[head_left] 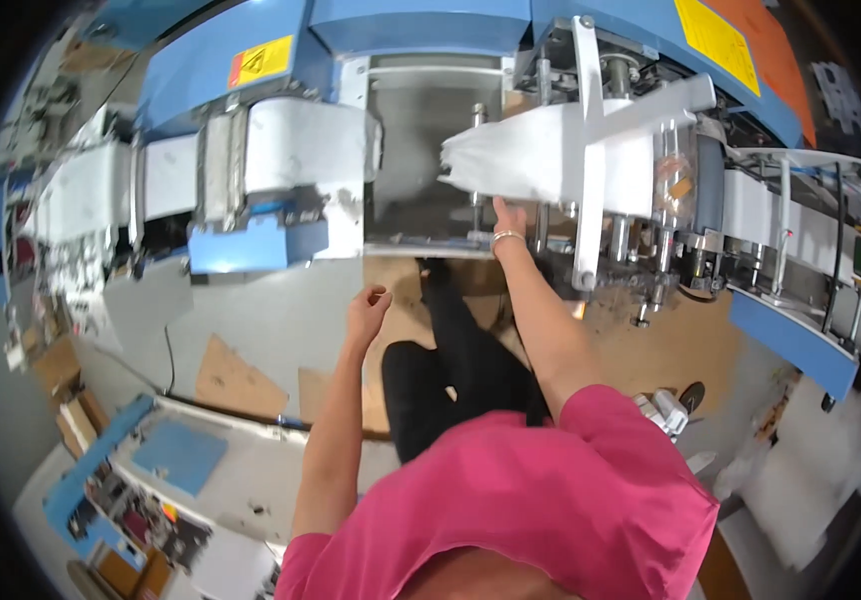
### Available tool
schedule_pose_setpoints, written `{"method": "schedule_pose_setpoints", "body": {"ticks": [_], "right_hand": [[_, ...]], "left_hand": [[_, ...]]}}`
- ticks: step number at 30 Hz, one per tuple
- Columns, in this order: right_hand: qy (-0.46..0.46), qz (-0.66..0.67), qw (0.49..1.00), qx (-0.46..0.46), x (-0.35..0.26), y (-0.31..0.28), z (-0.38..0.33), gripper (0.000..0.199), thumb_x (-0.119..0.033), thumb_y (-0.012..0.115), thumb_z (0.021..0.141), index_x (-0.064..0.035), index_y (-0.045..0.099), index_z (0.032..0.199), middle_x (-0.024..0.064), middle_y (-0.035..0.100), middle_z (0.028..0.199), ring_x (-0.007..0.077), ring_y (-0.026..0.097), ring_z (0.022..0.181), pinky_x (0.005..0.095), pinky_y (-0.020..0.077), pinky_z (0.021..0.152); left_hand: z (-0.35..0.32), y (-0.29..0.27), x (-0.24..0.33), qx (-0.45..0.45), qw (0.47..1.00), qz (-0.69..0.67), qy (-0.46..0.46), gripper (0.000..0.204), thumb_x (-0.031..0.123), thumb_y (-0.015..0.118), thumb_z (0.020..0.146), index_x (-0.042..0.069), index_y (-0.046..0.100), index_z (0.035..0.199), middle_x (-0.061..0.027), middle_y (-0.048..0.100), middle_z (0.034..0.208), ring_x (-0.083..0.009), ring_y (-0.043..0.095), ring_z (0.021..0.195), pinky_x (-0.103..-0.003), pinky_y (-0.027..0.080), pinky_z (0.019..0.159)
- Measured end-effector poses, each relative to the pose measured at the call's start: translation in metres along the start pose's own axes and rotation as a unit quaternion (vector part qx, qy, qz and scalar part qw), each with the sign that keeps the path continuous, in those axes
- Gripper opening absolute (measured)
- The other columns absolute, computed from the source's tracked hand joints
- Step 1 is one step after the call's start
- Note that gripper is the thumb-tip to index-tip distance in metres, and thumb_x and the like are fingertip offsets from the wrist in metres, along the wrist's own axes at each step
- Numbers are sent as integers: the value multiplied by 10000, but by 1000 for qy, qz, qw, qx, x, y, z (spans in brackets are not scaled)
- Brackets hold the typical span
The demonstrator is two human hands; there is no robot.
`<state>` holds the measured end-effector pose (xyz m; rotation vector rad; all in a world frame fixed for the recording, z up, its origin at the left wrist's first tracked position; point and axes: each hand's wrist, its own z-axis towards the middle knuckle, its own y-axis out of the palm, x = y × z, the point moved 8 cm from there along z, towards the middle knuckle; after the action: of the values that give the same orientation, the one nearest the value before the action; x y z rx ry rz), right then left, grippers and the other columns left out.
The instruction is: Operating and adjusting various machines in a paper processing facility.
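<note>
I stand at a large blue and white machine [281, 130] that carries a white fabric web. My right hand [507, 218] reaches up under the loose end of the white fabric [531, 155] on the machine's right half and touches its lower edge; whether the fingers grip it is hidden. My left hand [367, 308] hangs free below the machine's middle gap with its fingers loosely curled and nothing in it. More white fabric [301, 145] wraps the left half of the machine.
Brown cardboard sheets [236, 380] lie on the grey floor. A blue frame [101, 450] with a blue panel sits at lower left. A white conveyor arm [801, 240] runs off to the right, with white material piled [821, 460] below it.
</note>
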<state>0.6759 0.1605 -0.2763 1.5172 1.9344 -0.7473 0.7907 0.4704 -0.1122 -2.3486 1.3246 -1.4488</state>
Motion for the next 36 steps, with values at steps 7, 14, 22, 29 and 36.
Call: {"method": "schedule_pose_setpoints", "body": {"ticks": [7,14,22,29,36], "right_hand": [[-42,-60,995,74,-25,18,42,675,-370,691,632,3,432,1131,77,466,1135,194,450,977,303,370,797],[-92,-46,992,74,-14,13,65,661,-318,691,645,23,403,1133,64,456,1114,179,462,946,275,399,780],[154,-5,987,44,17,62,91,497,-379,717,597,-16,543,888,59,526,763,121,441,525,215,394,467],[-4,265,962,58,-34,109,172,405,-105,635,715,49,444,1038,98,497,1017,181,527,815,207,487,687],[-141,212,967,-10,-82,123,190,561,-149,640,716,72,356,1145,139,437,1134,199,425,1048,281,332,929]], "left_hand": [[212,77,148,-99,934,135,317,460,183,582,663,38,442,1077,-173,474,1043,-338,424,985,-383,346,838],[332,264,216,-278,873,238,323,756,138,527,616,109,176,1285,-162,414,1179,-332,338,1131,-486,196,935],[410,273,179,-253,768,423,408,322,252,532,643,79,577,910,-112,557,976,-278,536,893,-388,432,726],[441,244,259,-108,843,252,462,234,140,492,703,81,553,920,-139,568,859,-324,533,812,-398,437,692],[435,223,294,-44,792,62,605,295,-41,412,595,43,516,858,-179,540,834,-366,486,840,-408,396,715]]}}
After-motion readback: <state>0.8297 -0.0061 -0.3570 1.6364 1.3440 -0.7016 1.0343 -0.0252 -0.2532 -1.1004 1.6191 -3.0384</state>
